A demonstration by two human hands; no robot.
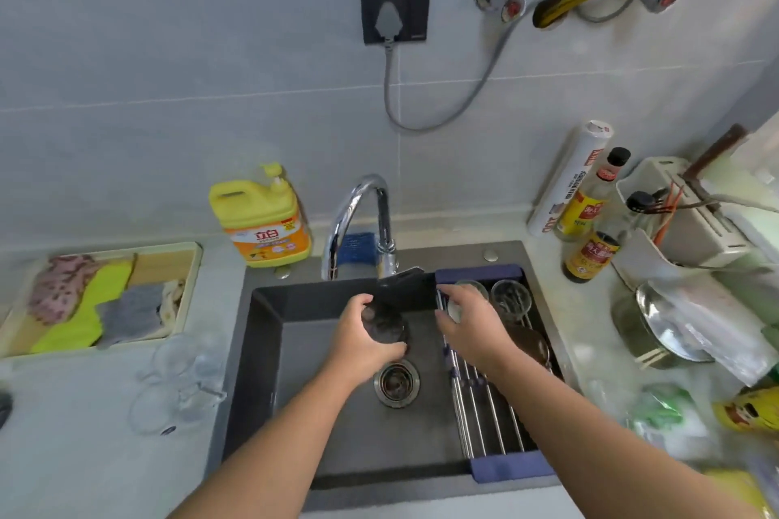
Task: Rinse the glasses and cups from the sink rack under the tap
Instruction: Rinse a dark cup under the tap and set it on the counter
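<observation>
My left hand (pixel 366 339) grips a dark tinted glass (pixel 388 324) over the grey sink (pixel 261 354), just below the chrome tap (pixel 381 223). My right hand (pixel 472 324) reaches onto the roll-up sink rack (pixel 489 409) on the sink's right side, its fingers curled around a clear glass (pixel 456 308) at the rack's far end. Another clear glass (pixel 511 299) stands upright beside it on the rack, and a brown cup (pixel 533 346) lies partly hidden behind my right wrist. Several clear glasses (pixel 181 379) stand on the counter left of the sink.
The drain (pixel 396 383) sits mid-sink. A yellow detergent jug (pixel 263 219) stands behind the sink at left, and a tray of cloths (pixel 105 299) lies further left. Sauce bottles (pixel 590 223), a utensil holder (pixel 683 219) and a metal pot lid (pixel 662 320) crowd the right counter.
</observation>
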